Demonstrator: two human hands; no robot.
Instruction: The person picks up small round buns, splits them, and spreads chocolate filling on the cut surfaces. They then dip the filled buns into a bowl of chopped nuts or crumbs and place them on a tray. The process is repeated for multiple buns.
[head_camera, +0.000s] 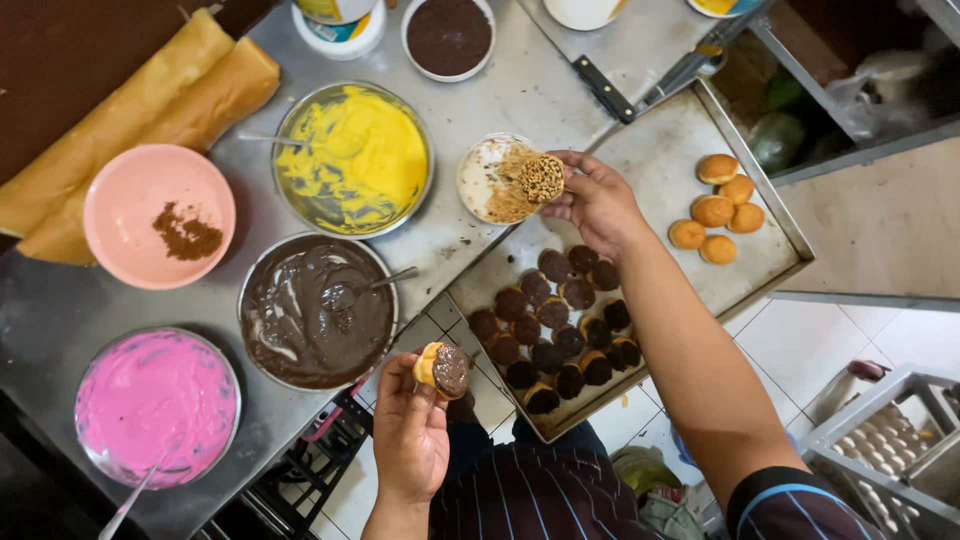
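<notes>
In the head view, a small chocolate-topped bun (442, 368) is held in the fingers of the left hand (412, 432), which are closed around it just below the bowl of chocolate icing (316, 311), at the table's near edge. A second bun, topped with crushed nuts (541, 178), is pinched in the fingertips of the right hand (597, 204) over the white bowl of nut crumbs (496, 180), which stands to the upper right of the chocolate bowl. A metal spoon (368, 290) is left lying in the chocolate icing. Above the chocolate bowl a metal bowl of yellow icing (352, 160) is seen, and to the upper left of it a pink bowl (158, 214) with a little brown powder. Below and to the left of the chocolate bowl a bowl of pink icing (156, 405) is set, with a spoon in it. To the right of the chocolate bowl a metal tray (660, 160) is laid; a cluster of chocolate-coated buns (555, 328) is gathered at its near end, and five plain buns (717, 208) are grouped at its far end, well apart from the coated ones. Two long rolled cakes (140, 110) are placed at the far left, beyond the pink bowl. A small bowl of dark sprinkles (447, 36) is placed beyond the yellow icing.
</notes>
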